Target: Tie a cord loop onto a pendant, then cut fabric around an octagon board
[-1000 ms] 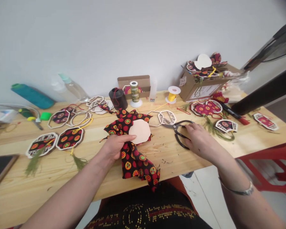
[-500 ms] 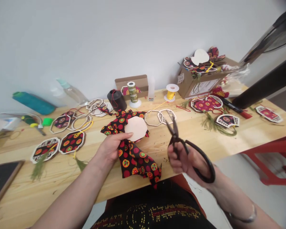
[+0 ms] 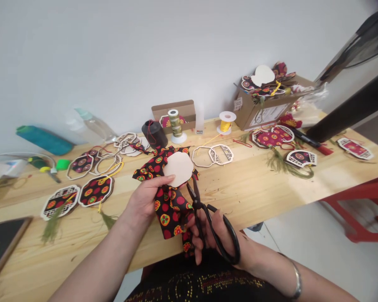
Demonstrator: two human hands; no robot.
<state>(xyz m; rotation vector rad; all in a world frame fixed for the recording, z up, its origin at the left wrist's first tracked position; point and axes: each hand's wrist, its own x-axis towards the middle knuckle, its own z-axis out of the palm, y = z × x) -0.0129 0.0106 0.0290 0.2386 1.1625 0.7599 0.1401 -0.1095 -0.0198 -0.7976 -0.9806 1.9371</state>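
My left hand point(image 3: 149, 193) pinches a pale scalloped board point(image 3: 178, 168) together with black patterned fabric point(image 3: 168, 212), the thumb lying on the board's lower left edge. Red, orange and green motifs cover the cloth, which spreads out behind the board and hangs below it. In my right hand point(image 3: 212, 235) are black-handled scissors point(image 3: 197, 203), their blades slightly apart and pointing up at the board's lower right edge. Some fingers of that hand are at the hanging cloth; whether they grip it I cannot tell.
Finished fabric pendants with tassels point(image 3: 96, 191) lie at left, near a phone point(image 3: 8, 243). Behind the cloth stand a black thread cone point(image 3: 154, 134), a ribbon spool point(image 3: 175, 126) and a yellow cord spool point(image 3: 226, 123). A cardboard box point(image 3: 255, 111) and a black post point(image 3: 349, 109) are at right.
My right hand has brought the scissors left and down, from beside the fabric to the board's edge. My left hand keeps its hold on board and fabric.
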